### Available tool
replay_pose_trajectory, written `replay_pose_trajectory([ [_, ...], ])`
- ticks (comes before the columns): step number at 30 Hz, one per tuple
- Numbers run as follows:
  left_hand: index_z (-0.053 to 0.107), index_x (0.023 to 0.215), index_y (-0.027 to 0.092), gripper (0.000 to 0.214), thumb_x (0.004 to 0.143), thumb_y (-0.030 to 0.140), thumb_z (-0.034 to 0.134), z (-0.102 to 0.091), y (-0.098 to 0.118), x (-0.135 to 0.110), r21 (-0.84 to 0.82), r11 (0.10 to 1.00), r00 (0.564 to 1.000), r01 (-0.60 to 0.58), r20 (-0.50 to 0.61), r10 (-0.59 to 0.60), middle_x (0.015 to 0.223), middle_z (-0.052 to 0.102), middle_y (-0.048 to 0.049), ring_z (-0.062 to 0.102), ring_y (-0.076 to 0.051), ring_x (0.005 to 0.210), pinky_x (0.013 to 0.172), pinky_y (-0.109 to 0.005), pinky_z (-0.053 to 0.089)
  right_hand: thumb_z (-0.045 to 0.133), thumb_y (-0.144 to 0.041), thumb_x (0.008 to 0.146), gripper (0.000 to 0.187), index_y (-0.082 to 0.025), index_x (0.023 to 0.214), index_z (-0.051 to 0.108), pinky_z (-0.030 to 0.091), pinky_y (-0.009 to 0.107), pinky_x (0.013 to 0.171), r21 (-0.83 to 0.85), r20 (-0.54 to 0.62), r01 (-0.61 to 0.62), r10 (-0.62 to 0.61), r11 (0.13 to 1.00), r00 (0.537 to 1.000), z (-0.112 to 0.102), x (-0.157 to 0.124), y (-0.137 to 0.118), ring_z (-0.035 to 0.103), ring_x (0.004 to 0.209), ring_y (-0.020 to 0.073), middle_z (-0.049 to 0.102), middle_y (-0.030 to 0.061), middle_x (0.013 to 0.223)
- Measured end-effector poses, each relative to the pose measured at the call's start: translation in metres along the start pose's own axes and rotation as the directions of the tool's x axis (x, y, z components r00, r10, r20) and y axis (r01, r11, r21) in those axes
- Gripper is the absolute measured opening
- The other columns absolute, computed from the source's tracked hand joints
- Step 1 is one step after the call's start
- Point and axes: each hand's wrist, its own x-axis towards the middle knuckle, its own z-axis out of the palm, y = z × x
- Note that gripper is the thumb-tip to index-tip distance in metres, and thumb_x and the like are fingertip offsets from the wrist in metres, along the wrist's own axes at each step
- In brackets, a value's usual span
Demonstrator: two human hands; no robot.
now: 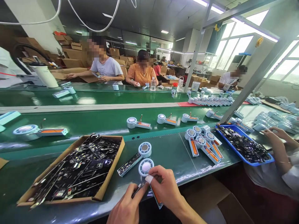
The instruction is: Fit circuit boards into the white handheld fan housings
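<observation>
My left hand (127, 202) pinches a dark circuit board (138, 189), mostly hidden by the fingers. My right hand (168, 189), with a white wrap on one fingertip, is closed on a light-blue handheld fan body (146, 167). Its round head lies toward the belt, and an orange strip shows in the handle below my fingers. The two hands meet at the neck of this fan body. Just beyond it lies another fan body (144, 149), with a black circuit board (129, 164) along its handle.
Left stands a cardboard tray (122, 146) heaped with circuit boards. To the right are a pile of fan bodies (201, 140) and a blue tray (252, 163) of dark parts, near a co-worker's hands (277, 137). Fan bodies ride the green belt (105, 119). A metal post (240, 93) slants up.
</observation>
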Motion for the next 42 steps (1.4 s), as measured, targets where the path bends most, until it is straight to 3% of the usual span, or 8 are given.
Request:
replay_pose_trajectory([
  [4, 0.069, 0.12, 0.026, 0.035, 0.094, 0.026, 0.046, 0.002, 0.003, -0.001, -0.367, 0.918, 0.987, 0.152, 0.008, -0.16, 0.099, 0.077, -0.0081, 0.076, -0.021, 0.078, 0.069, -0.028, 0.062, 0.062, -0.024, 0.088, 0.019, -0.021, 0.09, 0.081, 0.056, 0.026, 0.073, 0.092, 0.074, -0.04, 0.034, 0.995, 0.997, -0.003, 0.004, -0.005, 0.074, 0.076, 0.0185, 0.08, 0.0032, 0.084],
  [7, 0.062, 0.122, 0.021, 0.035, 0.093, 0.038, 0.052, 0.008, 0.012, -0.001, -0.619, 0.714, 0.902, 0.327, -0.021, -0.431, 0.1, 0.078, -0.0089, 0.073, -0.019, 0.064, 0.06, -0.029, 0.063, 0.063, -0.028, 0.09, 0.022, -0.021, 0.099, 0.082, 0.057, 0.03, 0.077, 0.095, 0.114, -0.081, 0.07, 0.992, 0.991, -0.009, 0.005, -0.006, 0.075, 0.083, 0.0218, 0.081, 0.0048, 0.091],
  [9, 0.061, 0.121, 0.019, 0.038, 0.091, 0.042, 0.054, 0.01, 0.019, -0.001, -0.683, 0.638, 0.859, 0.355, -0.03, -0.51, 0.102, 0.079, -0.0099, 0.073, -0.019, 0.065, 0.061, -0.03, 0.063, 0.064, -0.028, 0.088, 0.021, -0.021, 0.097, 0.082, 0.056, 0.028, 0.073, 0.071, 0.129, -0.122, 0.112, 0.99, 0.985, -0.011, 0.005, -0.006, 0.074, 0.078, 0.021, 0.081, 0.0044, 0.088],
  [13, 0.067, 0.114, 0.02, 0.036, 0.088, 0.043, 0.058, 0.008, 0.026, 0.0, -0.664, 0.658, 0.88, 0.356, 0.001, -0.475, 0.102, 0.08, -0.009, 0.077, -0.022, 0.076, 0.068, -0.032, 0.065, 0.06, -0.016, 0.085, 0.02, -0.02, 0.087, 0.08, 0.05, 0.024, 0.067, -0.009, 0.154, -0.093, 0.093, 0.996, 0.984, -0.011, 0.006, -0.01, 0.068, 0.07, 0.0163, 0.077, 0.0024, 0.078],
  [22, 0.074, 0.115, 0.021, 0.032, 0.092, 0.033, 0.055, 0.006, 0.013, -0.003, -0.484, 0.849, 0.95, 0.214, -0.099, -0.295, 0.113, 0.08, -0.0096, 0.079, -0.024, 0.088, 0.078, -0.03, 0.065, 0.054, 0.0, 0.074, 0.025, -0.02, 0.084, 0.065, 0.043, 0.024, 0.067, -0.344, 0.202, 0.184, -0.119, 0.921, 0.972, -0.008, 0.001, -0.008, 0.058, 0.074, 0.0157, 0.064, 0.0009, 0.081],
  [28, 0.075, 0.116, 0.022, 0.031, 0.094, 0.027, 0.053, 0.016, 0.013, -0.006, -0.369, 0.921, 0.957, 0.121, -0.203, -0.207, 0.112, 0.08, -0.0075, 0.079, -0.025, 0.096, 0.083, -0.031, 0.065, 0.054, 0.001, 0.073, 0.023, -0.022, 0.077, 0.056, 0.036, 0.022, 0.058, -0.422, 0.214, 0.186, -0.102, 0.887, 0.971, -0.004, -0.001, -0.014, 0.054, 0.064, 0.0138, 0.058, -0.0026, 0.073],
  [33, 0.073, 0.121, 0.019, 0.032, 0.097, 0.023, 0.052, 0.024, 0.024, -0.011, -0.203, 0.979, 0.923, 0.006, -0.375, -0.084, 0.117, 0.078, -0.0109, 0.076, -0.025, 0.107, 0.094, -0.032, 0.061, 0.049, -0.003, 0.087, 0.021, -0.021, 0.078, 0.054, 0.04, 0.026, 0.064, -0.586, 0.224, 0.349, -0.267, 0.732, 0.937, 0.003, -0.008, -0.011, 0.055, 0.07, 0.0183, 0.063, 0.0035, 0.08],
  [42, 0.08, 0.105, 0.024, 0.027, 0.093, 0.028, 0.056, -0.014, 0.006, 0.01, -0.371, 0.929, 0.989, 0.008, -0.134, -0.062, 0.105, 0.081, -0.0073, 0.078, -0.023, 0.094, 0.081, -0.025, 0.063, 0.056, -0.006, 0.09, 0.023, -0.021, 0.099, 0.072, 0.049, 0.023, 0.072, -0.199, 0.353, 0.261, -0.179, 0.945, 0.918, -0.02, 0.015, -0.008, 0.064, 0.078, 0.0151, 0.069, 0.0024, 0.09],
])
